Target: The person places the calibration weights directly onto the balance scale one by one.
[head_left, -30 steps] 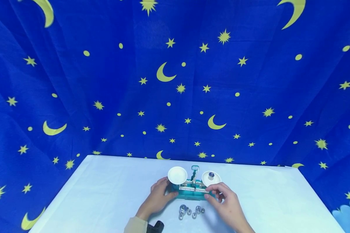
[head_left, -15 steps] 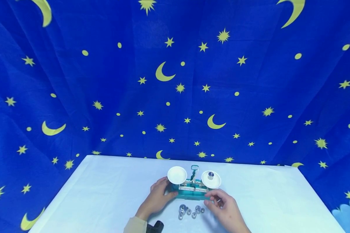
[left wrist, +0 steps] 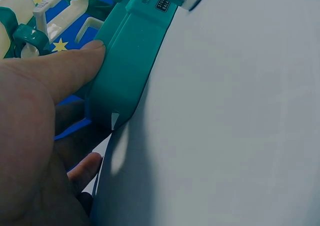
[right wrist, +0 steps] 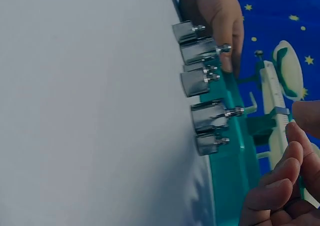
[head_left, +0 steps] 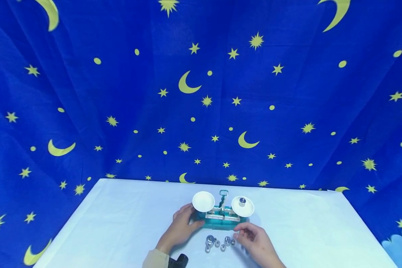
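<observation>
A person's left hand (head_left: 181, 227) grips the left end of a teal balance scale (head_left: 219, 225) on a white table (head_left: 305, 227), thumb pressed to its base (left wrist: 131, 50), while the right hand (head_left: 257, 242), fingers loosely bent and free of any object, is close to the base's right end. One metal weight (head_left: 242, 202) stands in the right pan (head_left: 247, 210); other weights (head_left: 210, 240) cluster just in front of the scale

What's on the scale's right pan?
A metal weight sits on the right pan. The patch of pan directly beneath it is covered, so I can't see that.
</observation>
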The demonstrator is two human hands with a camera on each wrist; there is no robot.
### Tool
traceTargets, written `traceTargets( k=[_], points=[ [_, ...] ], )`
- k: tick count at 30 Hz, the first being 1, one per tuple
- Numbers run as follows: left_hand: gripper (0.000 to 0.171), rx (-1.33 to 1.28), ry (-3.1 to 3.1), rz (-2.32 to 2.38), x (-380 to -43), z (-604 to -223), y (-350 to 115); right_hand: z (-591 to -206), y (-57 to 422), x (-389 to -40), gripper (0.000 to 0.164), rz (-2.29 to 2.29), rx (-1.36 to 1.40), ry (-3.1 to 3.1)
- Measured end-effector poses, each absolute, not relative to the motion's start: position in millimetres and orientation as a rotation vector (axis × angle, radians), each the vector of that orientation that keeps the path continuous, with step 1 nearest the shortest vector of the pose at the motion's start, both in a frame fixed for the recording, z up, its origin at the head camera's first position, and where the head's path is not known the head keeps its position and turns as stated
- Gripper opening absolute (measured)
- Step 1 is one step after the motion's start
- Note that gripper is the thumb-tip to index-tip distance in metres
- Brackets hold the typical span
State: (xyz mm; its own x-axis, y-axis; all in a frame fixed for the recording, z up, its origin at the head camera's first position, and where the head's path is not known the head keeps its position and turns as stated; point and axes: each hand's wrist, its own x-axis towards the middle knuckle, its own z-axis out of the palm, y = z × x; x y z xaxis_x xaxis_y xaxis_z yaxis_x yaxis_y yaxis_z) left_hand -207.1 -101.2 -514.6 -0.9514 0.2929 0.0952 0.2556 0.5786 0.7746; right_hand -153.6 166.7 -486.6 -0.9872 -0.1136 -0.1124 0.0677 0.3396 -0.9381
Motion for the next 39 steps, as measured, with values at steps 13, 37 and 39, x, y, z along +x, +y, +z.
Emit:
traceTargets(
  k=[13,37,39],
  points=[
    [0.072,0.496,2.777,1.330,-209.0,-518.3,-102.4,-495.9,165.2,-156.1,0.023,-1.669,-0.066,2.428],
    [0.072,0.485,2.770,1.326,-209.0,-518.3,-101.6,-503.9,169.8,-158.5,0.020,-1.582,-0.057,2.438],
    [0.072,0.488,2.772,1.327,-209.1,-518.5,-101.6,-504.9,170.3,-158.9,0.020,-1.576,-0.056,2.438]
  ],
)
